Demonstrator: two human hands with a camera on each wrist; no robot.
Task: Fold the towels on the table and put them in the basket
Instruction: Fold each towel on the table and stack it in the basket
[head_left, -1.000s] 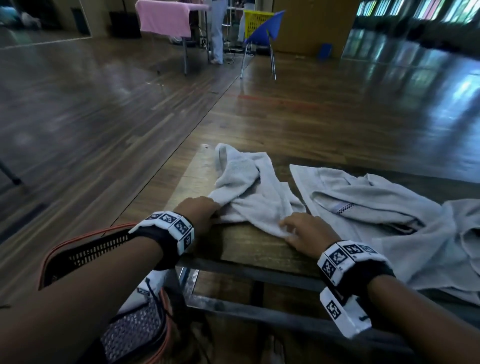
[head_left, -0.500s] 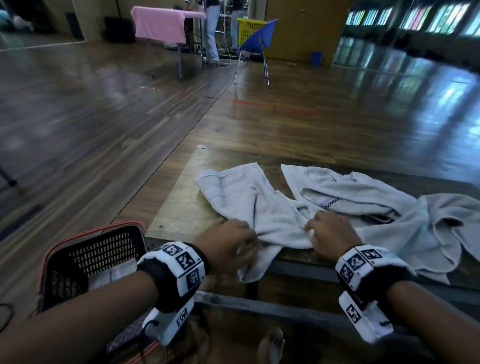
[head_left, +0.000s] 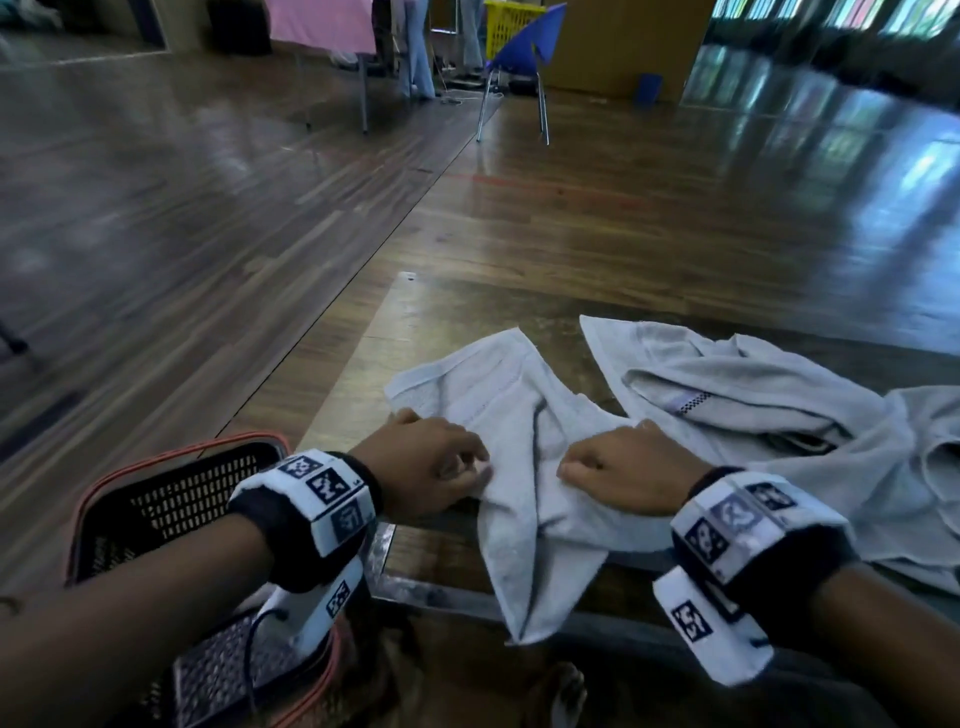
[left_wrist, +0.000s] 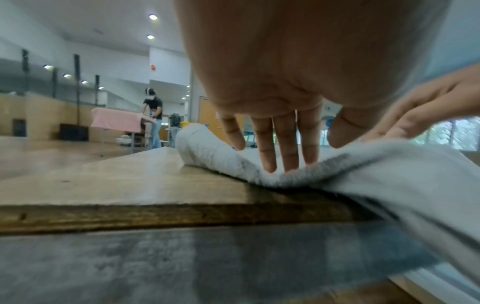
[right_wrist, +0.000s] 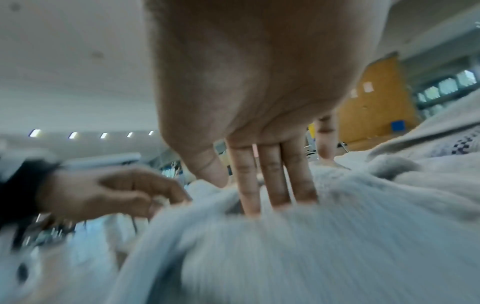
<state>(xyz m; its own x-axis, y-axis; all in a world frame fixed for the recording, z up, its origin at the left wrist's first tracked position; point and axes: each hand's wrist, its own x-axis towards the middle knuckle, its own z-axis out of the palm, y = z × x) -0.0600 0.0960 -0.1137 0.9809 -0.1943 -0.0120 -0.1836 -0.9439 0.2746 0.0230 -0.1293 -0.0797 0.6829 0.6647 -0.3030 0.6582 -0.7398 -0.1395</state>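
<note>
— From overhead, what do you see?
— A pale towel (head_left: 524, 441) lies on the bench (head_left: 343, 400), its near corner hanging over the edge at six o'clock. The left hand (head_left: 426, 467) and right hand (head_left: 623, 473) both pinch it, fingers curled into the cloth. At three o'clock a second towel (head_left: 753, 405) lies crumpled. The basket (head_left: 171, 499) sits on the floor at eight o'clock.
— And from the left wrist?
— The left hand's fingers (left_wrist: 267, 152) press down on the towel's (left_wrist: 389, 185) rim, thumb tucked beside them, right at the bench (left_wrist: 116, 181) edge.
— The right wrist?
— Blurred. The right hand's fingers (right_wrist: 272, 185) dig into a bunched fold, thumb closing on it; the left hand (right_wrist: 111, 191) grips the cloth at nine o'clock.
</note>
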